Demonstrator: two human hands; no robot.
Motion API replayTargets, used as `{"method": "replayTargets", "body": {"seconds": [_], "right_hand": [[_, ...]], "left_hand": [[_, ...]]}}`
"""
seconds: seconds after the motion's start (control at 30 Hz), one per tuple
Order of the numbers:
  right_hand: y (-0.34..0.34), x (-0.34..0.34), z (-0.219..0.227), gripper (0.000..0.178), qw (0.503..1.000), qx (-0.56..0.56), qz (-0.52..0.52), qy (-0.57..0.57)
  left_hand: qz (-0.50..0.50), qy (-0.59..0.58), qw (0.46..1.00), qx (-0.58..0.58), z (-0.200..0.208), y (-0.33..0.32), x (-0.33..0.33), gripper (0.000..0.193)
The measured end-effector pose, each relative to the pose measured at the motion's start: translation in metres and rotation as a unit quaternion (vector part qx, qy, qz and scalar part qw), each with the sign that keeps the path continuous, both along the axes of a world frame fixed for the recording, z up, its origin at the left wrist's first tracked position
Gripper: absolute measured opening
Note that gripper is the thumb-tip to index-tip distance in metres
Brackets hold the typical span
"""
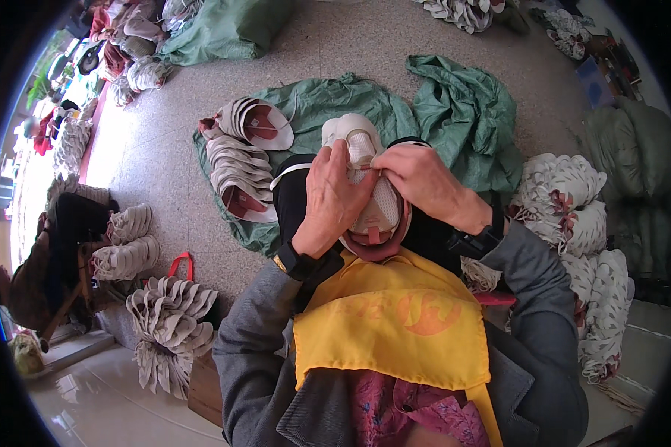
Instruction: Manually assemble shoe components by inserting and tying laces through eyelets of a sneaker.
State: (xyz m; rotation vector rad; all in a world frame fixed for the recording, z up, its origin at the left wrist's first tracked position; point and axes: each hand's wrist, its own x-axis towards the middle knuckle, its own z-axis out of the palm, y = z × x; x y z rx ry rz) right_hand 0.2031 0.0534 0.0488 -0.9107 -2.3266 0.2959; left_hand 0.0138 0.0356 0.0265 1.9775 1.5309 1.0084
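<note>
A cream shoe upper (pixel 380 212) with a mesh tongue and dusty-pink lining rests on my lap, toe pointing away from me. My left hand (pixel 329 190) is closed along its left side, fingers near the throat and thumb over the tongue. From the right, my right hand (pixel 429 182) pinches at the throat, close to my left fingertips; what lies between its fingers is hidden. A white lace-like strip (pixel 291 170) trails over my dark trouser leg on the left. Past my left hand, stacked cream shoe uppers (pixel 238 167) with pink insides lie on a green woven sheet (pixel 320 97).
Bundled uppers (pixel 563 194) are piled at my right, and more bundles (pixel 171 331) stand at my left. A crumpled green sack (pixel 466 112) lies ahead on the right, a fuller green sack (pixel 231 33) farther off. A yellow apron (pixel 391 328) covers my front.
</note>
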Motion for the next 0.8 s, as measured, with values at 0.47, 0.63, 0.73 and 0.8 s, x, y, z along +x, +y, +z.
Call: {"method": "replayTargets", "body": {"seconds": [0.47, 0.63, 0.73, 0.8], "right_hand": [[0.007, -0.007, 0.015, 0.01, 0.975, 0.112, 0.053, -0.182], [0.003, -0.008, 0.012, 0.012, 0.98, 0.098, 0.074, -0.159], [-0.021, -0.021, 0.022, 0.014, 0.983, 0.081, 0.145, -0.075], [-0.033, -0.028, 0.024, 0.012, 0.992, 0.0, 0.122, -0.022]], "left_hand": [[-0.097, 0.048, 0.992, 0.069, 0.007, -0.006, -0.024, 0.032], [-0.067, 0.046, 0.996, 0.042, -0.003, -0.003, -0.019, 0.03], [-0.048, 0.039, 0.998, 0.03, -0.006, -0.005, -0.021, 0.03], [-0.058, 0.03, 0.997, 0.042, -0.003, -0.007, -0.022, 0.027]]}}
